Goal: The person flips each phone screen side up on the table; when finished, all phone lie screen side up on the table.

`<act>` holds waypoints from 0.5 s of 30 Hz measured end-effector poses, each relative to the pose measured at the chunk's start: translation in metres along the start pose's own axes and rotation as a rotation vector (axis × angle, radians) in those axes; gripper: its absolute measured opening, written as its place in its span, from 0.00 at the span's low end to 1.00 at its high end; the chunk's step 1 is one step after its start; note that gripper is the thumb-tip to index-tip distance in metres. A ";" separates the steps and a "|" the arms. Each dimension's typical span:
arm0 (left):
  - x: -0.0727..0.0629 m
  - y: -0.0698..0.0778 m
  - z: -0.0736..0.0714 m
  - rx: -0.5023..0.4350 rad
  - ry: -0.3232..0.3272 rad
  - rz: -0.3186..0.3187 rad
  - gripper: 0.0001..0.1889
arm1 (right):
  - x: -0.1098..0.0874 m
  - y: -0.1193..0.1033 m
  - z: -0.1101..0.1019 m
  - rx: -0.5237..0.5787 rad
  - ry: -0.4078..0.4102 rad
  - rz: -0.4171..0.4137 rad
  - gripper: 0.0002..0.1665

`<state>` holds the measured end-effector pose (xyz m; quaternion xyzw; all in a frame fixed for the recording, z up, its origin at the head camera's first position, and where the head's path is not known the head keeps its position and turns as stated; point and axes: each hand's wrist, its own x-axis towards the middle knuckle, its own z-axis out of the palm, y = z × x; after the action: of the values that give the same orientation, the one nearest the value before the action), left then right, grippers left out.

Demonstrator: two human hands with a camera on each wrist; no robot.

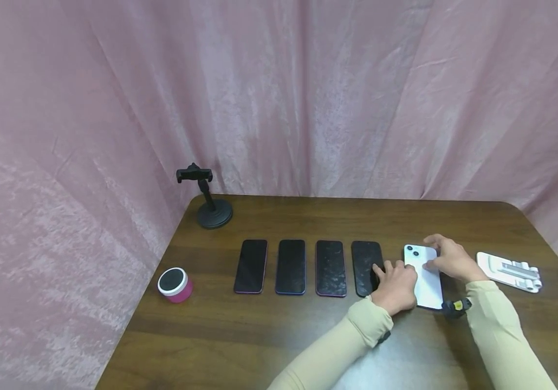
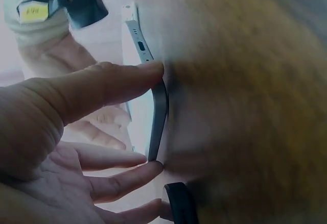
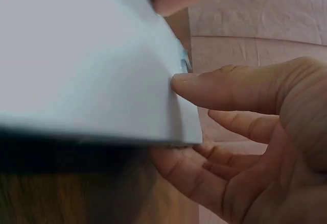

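Observation:
A pale smartphone (image 1: 422, 279) shows its back, with two round camera lenses at its far left corner. My left hand (image 1: 397, 288) is at its near left side; in the left wrist view the thumb (image 2: 110, 86) and fingertips grip the phone's edge (image 2: 159, 106). My right hand (image 1: 452, 261) pinches the opposite side. Up close in the right wrist view, its thumb (image 3: 225, 87) lies on the pale back (image 3: 102, 71) and a finger is under the edge. Left of it lies a black-screened phone (image 1: 365, 265), partly hidden by my left hand.
Three more dark-screened phones (image 1: 251, 266) lie in a row leftward on the wooden table (image 1: 240, 346). Further left stand a pink jar with a white-rimmed lid (image 1: 176, 285) and a black phone stand (image 1: 214, 213). A white folded stand (image 1: 509, 272) lies at the right. Pink curtains hang behind.

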<state>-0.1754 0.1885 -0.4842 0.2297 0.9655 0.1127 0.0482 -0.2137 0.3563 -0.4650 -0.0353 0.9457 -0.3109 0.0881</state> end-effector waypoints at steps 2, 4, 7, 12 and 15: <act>0.001 -0.002 0.000 -0.022 -0.018 0.004 0.17 | -0.002 0.001 -0.001 0.007 -0.006 0.002 0.38; 0.002 -0.003 0.001 -0.041 -0.034 0.005 0.18 | -0.004 0.002 -0.001 0.017 -0.014 0.008 0.39; 0.003 -0.004 0.001 -0.055 -0.051 0.013 0.18 | -0.005 0.003 -0.001 0.040 -0.022 0.018 0.40; 0.003 -0.003 -0.001 -0.072 -0.077 0.010 0.17 | -0.009 0.004 -0.002 0.064 -0.014 0.002 0.40; 0.003 -0.002 -0.002 -0.079 -0.099 -0.007 0.17 | -0.013 0.004 -0.004 0.072 -0.003 -0.022 0.40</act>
<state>-0.1797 0.1878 -0.4826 0.2295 0.9576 0.1390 0.1053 -0.2015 0.3635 -0.4622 -0.0430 0.9334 -0.3455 0.0872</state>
